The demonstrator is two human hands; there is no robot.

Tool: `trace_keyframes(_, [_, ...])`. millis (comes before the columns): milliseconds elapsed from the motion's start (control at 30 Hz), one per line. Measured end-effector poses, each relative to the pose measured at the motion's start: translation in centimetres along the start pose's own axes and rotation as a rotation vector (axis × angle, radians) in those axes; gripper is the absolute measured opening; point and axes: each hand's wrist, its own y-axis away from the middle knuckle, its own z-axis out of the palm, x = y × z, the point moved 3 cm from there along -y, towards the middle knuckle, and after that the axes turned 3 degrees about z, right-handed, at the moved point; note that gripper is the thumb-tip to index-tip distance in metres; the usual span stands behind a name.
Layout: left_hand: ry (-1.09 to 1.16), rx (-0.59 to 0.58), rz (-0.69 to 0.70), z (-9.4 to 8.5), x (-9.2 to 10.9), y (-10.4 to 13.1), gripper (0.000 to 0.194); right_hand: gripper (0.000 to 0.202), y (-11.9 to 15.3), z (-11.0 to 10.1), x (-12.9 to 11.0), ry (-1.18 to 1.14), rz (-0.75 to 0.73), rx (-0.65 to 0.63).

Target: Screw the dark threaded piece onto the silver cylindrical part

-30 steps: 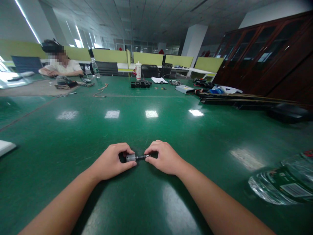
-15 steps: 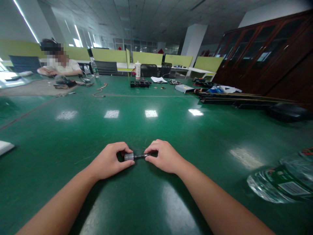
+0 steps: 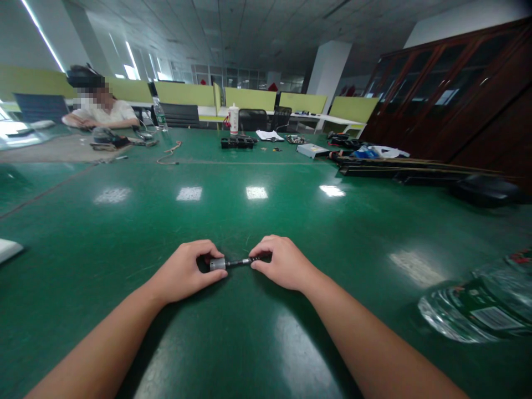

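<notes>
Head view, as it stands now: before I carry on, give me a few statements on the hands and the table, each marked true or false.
1. The left hand holds the grey cylinder. True.
2. The right hand holds the large clear bottle. False: it pinches the thin dark rod; the large clear bottle is apart from both hands.
3. Part of the thin dark rod shows between the two hands. True.
4. The white tumbler stands between the hands. False: it stands beyond them, toward the table's far side.
5. The table has a green top. True.
</notes>
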Motion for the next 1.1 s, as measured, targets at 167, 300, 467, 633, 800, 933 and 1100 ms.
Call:
trace_keyframes(167, [0.021,-0.005,0.020,0.5,0.4,0.0,0.021,0.014,0.0,1.0,-0.8,-0.087,-0.040,0.019])
trace_keyframes(300, [0.035,-0.017,0.054,0.7,1.0,0.0,0.023,0.022,0.1,1.8,-1.6,-0.146,-0.097,0.012])
trace_keyframes(467, [0.073,-0.019,0.064,0.6,0.9,0.1,0.020,0.015,0.1,1.8,-1.7,-0.139,-0.070,0.016])
trace_keyframes(633, [0.069,-0.022,0.049,0.6,1.0,0.0,0.019,0.012,0.1,1.8,-1.7,-0.100,-0.112,-0.003])
trace_keyframes(800, [0.066,-0.027,0.044,0.6,1.1,0.0,0.020,0.013,0.2,1.9,-1.8,-0.080,-0.134,-0.009])
trace_keyframes(933, [0.050,-0.046,0.039,0.7,1.1,0.0,0.020,0.013,0.2,1.9,-2.0,-0.070,-0.132,-0.028])
trace_keyframes(1100, [0.033,-0.038,0.042,0.7,1.1,0.0,0.018,0.016,0.3,1.9,-2.1,-0.069,-0.135,-0.044])
